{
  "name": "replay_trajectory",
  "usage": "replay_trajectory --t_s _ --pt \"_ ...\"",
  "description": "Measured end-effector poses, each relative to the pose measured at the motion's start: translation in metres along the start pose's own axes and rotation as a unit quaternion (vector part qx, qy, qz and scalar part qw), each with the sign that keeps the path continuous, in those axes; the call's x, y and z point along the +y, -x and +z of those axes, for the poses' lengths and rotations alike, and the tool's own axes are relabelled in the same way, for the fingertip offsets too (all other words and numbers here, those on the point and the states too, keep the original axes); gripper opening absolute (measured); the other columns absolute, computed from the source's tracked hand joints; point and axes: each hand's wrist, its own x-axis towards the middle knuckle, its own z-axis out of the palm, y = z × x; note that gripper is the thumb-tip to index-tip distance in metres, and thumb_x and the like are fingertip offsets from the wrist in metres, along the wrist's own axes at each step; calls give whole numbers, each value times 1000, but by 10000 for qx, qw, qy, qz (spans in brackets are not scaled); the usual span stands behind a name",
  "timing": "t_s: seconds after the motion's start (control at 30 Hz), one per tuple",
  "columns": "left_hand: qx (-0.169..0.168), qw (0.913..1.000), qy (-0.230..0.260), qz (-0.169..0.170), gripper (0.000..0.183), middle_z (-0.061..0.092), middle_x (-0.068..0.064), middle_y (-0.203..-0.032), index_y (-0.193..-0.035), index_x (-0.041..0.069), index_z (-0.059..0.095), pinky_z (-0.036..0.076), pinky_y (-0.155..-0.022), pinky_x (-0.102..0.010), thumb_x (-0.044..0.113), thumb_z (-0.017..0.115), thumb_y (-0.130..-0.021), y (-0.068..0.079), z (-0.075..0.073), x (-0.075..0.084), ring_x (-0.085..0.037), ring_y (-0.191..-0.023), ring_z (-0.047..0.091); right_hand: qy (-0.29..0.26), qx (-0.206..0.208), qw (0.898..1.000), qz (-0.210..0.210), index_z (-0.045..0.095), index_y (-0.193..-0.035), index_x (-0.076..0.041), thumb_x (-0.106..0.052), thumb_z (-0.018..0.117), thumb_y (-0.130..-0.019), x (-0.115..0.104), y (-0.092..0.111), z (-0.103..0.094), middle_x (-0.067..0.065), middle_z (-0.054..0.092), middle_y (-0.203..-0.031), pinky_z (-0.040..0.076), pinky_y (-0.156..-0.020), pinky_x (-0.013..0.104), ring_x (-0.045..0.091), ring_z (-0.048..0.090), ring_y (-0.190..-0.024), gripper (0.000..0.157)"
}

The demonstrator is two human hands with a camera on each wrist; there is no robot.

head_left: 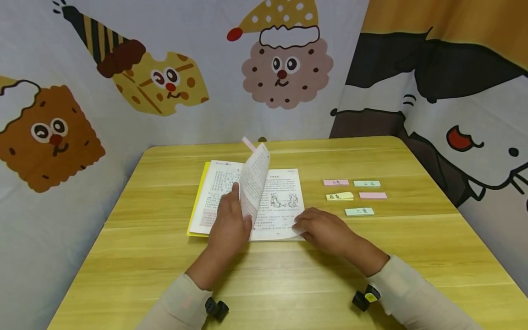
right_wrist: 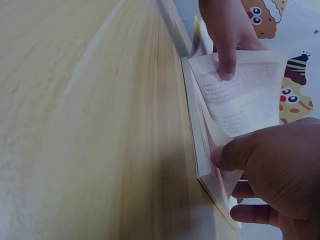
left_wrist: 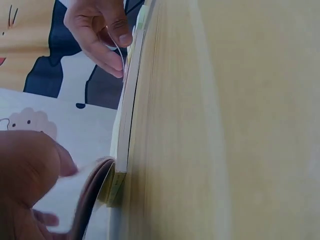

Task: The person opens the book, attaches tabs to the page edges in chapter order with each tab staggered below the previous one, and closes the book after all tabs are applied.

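An open book with a yellow cover edge lies on the table, printed text and a small drawing on its right page. My left hand is at the book's lower left, its thumb against a raised page and its fingers behind that page. A pink paper tab sticks out from the raised page's top. At the lower right corner, my right hand pinches a page edge between thumb and fingers; the right wrist view shows that page bending up at the thumb.
Right of the book lie several sticky-note strips: pink, green, yellow, a second pink and a second green. Most bear handwriting. Behind the wooden table hangs a cartoon-printed cloth.
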Motion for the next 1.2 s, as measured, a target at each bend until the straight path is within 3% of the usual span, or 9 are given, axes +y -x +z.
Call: replay_trajectory --t_s 0.1,0.27,0.43,0.57,0.67,0.93,1.07,1.2 --pt "153 9991 -392 88 96 34 -41 -147 -160 -6 18 38 -110 -57 8 75 -84 1 0 -3 -61 -142 24 9 2 10000 -20 78 -109 -9 -7 82 -86 0 0 1 6 71 -115 53 -94 40 23 64 -110 23" --pt "-36 9945 -1045 -10 95 12 -43 -158 -162 -1 17 16 -121 -53 10 71 -83 1 -1 -6 -58 -149 1 -1 -37 10000 17 78 -109 -10 -7 82 -86 0 0 2 4 71 -114 53 -94 39 23 64 -109 23" --pt "-310 9907 -1319 -111 93 -5 -37 -163 -164 5 16 8 -123 -51 13 68 -86 1 -3 -6 -52 -151 -9 -23 -81 9999 74 78 -109 -11 -7 81 -87 0 1 2 4 71 -115 53 -94 40 23 64 -110 23" --pt "-471 9904 -1292 -127 88 -7 -33 -165 -165 11 19 5 -123 -51 10 66 -90 1 -5 -4 -46 -151 -16 -28 -98 9999 94 78 -109 -11 -8 81 -87 1 1 3 3 72 -115 53 -93 39 22 64 -109 23" --pt "-540 9898 -1321 12 77 4 -31 -166 -163 13 26 10 -122 -51 4 62 -96 0 -5 -2 -43 -154 -9 -22 -103 9999 93 78 -110 -11 -8 81 -87 2 1 4 4 72 -116 53 -93 40 23 64 -110 23" --pt "-1122 9798 -1451 795 50 55 -15 -147 -146 9 55 31 -118 -47 -7 56 -98 0 -6 1 -35 -143 43 -58 -80 9999 116 78 -110 -11 -7 81 -87 3 2 6 4 72 -116 53 -93 40 23 64 -109 23" --pt "-1586 9713 -1334 1170 42 60 -10 -142 -136 9 64 44 -109 -43 -7 61 -97 0 -7 3 -30 -136 52 -90 -113 9998 167 79 -110 -11 -7 82 -87 2 3 6 5 72 -117 53 -94 40 23 64 -110 24" --pt "-1770 9691 -1166 1260 37 61 -10 -140 -129 9 68 54 -96 -41 -7 64 -95 1 -7 4 -28 -133 54 -97 -154 9996 211 79 -111 -11 -8 82 -87 2 3 7 5 72 -118 53 -95 41 24 64 -111 24"
